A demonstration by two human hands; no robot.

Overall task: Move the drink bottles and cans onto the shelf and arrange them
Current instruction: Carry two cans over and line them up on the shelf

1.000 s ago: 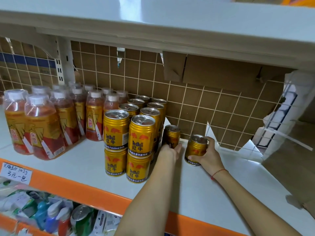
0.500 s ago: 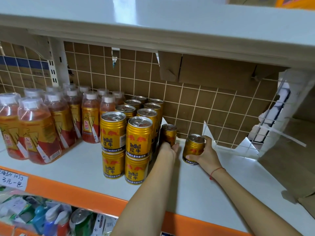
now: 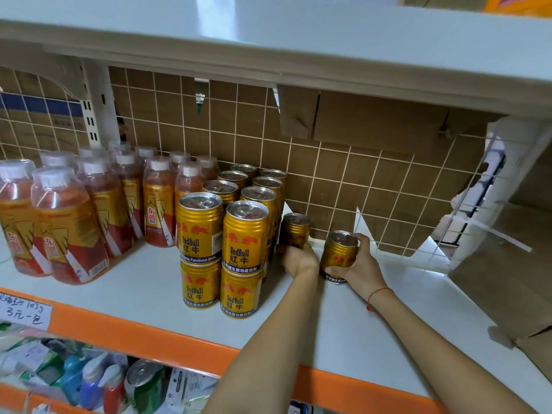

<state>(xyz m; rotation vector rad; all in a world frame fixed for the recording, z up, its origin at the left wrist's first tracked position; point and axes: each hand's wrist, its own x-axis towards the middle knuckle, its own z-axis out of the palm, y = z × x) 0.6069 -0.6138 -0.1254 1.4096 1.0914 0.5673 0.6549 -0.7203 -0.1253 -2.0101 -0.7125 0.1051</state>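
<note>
On the white shelf (image 3: 155,282), beside the stacked gold cans (image 3: 222,243), little has changed in the last second: your two hands stay on their cans, only pushed slightly deeper. Your left hand (image 3: 298,259) keeps its grip curled round the rear can (image 3: 294,230), touching the stack. Your right hand (image 3: 357,264) wraps the second can (image 3: 339,249), upright, just beside. I judge a new row is starting. Both cans look smooth, rigid and undented.

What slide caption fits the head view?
Both hands set gold cans beside stacked cans.
</note>
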